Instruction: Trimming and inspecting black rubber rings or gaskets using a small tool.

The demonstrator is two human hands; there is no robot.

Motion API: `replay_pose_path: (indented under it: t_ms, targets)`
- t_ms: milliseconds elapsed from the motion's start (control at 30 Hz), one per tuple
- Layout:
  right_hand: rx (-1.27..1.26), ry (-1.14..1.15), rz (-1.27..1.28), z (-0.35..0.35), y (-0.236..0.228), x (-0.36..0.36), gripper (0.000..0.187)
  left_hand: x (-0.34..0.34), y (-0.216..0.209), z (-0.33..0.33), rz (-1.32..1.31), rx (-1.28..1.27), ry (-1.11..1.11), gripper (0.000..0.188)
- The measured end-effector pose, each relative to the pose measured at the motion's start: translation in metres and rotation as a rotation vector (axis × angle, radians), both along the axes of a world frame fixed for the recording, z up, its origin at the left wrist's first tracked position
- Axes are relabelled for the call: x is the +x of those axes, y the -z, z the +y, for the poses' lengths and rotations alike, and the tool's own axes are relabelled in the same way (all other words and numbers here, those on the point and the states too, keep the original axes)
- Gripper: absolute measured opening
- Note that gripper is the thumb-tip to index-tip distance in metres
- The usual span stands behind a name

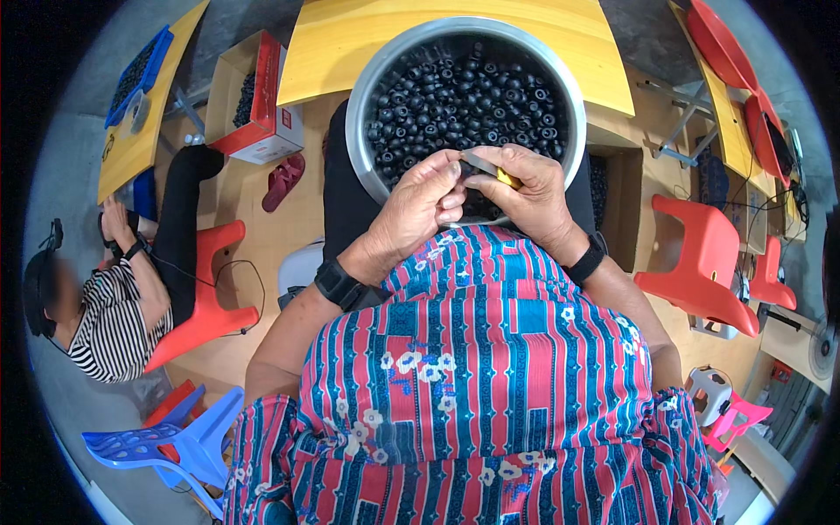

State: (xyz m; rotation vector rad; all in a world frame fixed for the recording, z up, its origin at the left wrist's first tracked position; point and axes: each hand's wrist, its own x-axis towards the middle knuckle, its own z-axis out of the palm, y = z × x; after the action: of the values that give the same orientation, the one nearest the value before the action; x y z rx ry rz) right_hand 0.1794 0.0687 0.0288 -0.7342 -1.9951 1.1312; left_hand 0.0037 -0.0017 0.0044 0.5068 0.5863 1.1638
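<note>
My right hand (532,188) is closed around a small knife (507,178) with a yellow handle. Its short grey blade points left, toward the fingertips of my left hand (418,194). Those fingers are pinched together at the blade's tip; whatever they hold is too small or too covered to name. Both hands are over the near rim of a large round metal basin (357,131). Inside it lie many small, black, rounded pieces (459,105) with holes in them.
Behind the basin is a yellow wooden table (324,52). A red and white carton (267,131) and a dark red slipper (282,182) lie left on the floor. At left a person (122,324) sits on a red stool (219,280). Another red stool (696,258) stands right.
</note>
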Motion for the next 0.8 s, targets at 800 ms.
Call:
replay_pose_path:
  t_ms: [800]
  targets:
    - [0.287, 0.065, -0.041, -0.001, -0.005, 0.015, 0.013, -0.007, 0.002, 0.009, -0.082, -0.184, 0.026, 0.018]
